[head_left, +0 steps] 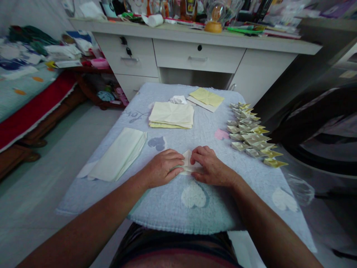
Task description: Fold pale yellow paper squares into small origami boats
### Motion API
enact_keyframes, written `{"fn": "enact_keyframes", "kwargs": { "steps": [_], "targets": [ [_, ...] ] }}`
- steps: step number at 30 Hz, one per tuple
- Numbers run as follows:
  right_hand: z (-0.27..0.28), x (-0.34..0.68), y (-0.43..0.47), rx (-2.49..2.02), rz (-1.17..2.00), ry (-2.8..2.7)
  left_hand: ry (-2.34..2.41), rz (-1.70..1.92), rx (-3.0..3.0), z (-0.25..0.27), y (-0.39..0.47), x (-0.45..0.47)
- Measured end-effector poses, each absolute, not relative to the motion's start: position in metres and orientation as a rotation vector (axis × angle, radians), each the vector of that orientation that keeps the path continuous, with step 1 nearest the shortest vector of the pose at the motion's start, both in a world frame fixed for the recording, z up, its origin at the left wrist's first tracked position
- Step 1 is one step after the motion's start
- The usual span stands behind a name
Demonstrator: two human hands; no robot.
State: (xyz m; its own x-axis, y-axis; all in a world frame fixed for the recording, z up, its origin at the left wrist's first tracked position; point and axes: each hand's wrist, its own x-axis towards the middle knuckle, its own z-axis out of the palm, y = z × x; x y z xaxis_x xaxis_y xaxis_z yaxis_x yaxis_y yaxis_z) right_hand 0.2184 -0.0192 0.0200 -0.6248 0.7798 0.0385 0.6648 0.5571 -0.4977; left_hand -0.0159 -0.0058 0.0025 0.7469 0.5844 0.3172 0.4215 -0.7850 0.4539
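Note:
A small folded piece of white paper (187, 159) lies on the cloth-covered table between my two hands. My left hand (164, 165) presses on its left side, fingers together and pointing right. On the right side, the bent fingers and thumb of my right hand (209, 165) grip the paper's edge. Part of the sheet is hidden under the fingers. Beyond the hands rests a stack of creased square paper sheets (171, 113). To the left is a long folded bundle of pale paper (118, 154). Rows of folded paper boats (248, 130) stand at the right.
Yellow and white sheets (206, 97) and a crumpled white paper (177, 99) lie near the far edge. The blue tablecloth (167, 210) has heart patterns. A white desk with drawers (198, 56) stands behind, a bed (30, 93) at left, a front-loading washing machine (320, 141) at right.

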Motion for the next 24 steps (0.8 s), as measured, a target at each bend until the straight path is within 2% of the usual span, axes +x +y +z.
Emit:
{"fn": "enact_keyframes", "kwargs": {
  "steps": [24],
  "targets": [
    [0.021,0.215,-0.018,-1.255,0.596,-2.530,0.999,0.567,2.548,-0.004,-0.012,-0.004]
  ]
}}
